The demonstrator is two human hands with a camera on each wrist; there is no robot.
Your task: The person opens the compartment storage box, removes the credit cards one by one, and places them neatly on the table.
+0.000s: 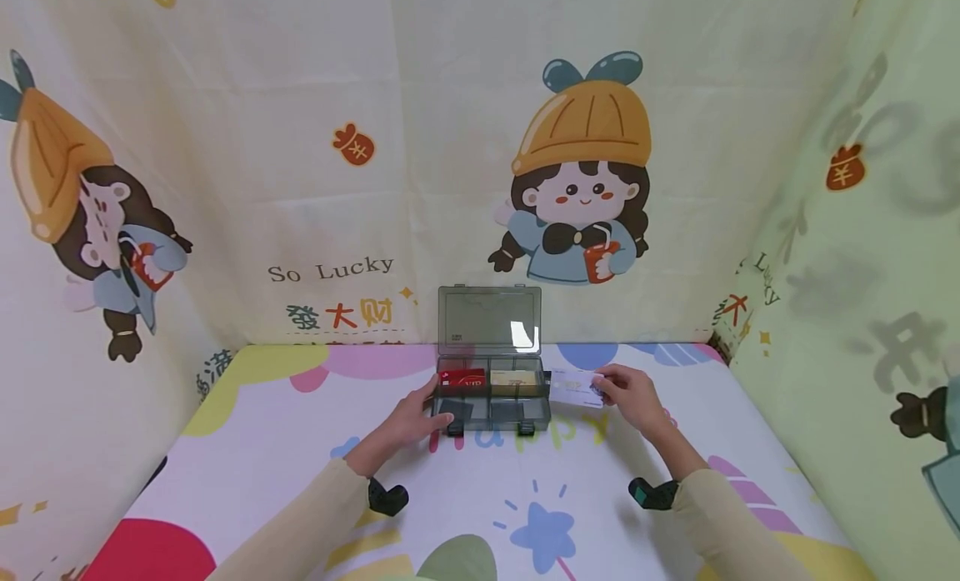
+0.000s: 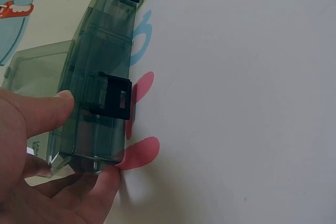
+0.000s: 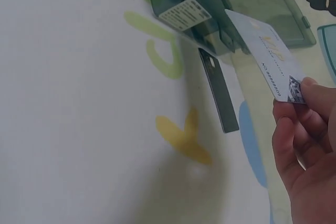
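We work on the tabletop, its printed cloth showing the letters "Happy" partly hidden under the box, with a backdrop behind reading "So Lucky" above some Chinese characters.

The smoky plastic box sits between our two hands, its lid standing upright at the far side. Our left hand braces the box's near left corner: in the left wrist view the thumb lies along the box wall and a finger curls under the bottom corner beside the black latch, so this grip is clamped on the box.

Inside, the far compartment nearest that left grip holds a red card printed "VIP"; next to it, toward our right hand, lies a gold card. The near compartments look dark, and we cannot tell what they hold.

Our right hand pinches the white card by one corner, thumb and fingertips pressed together on it, just beyond the box's right wall. It carries gold lettering that may read "VIP" and a line too blurred to read. A white label on the box wall is likewise illegible.

To do this well, we judge the card should be kept flat over an open compartment while the left grip steadies the box.
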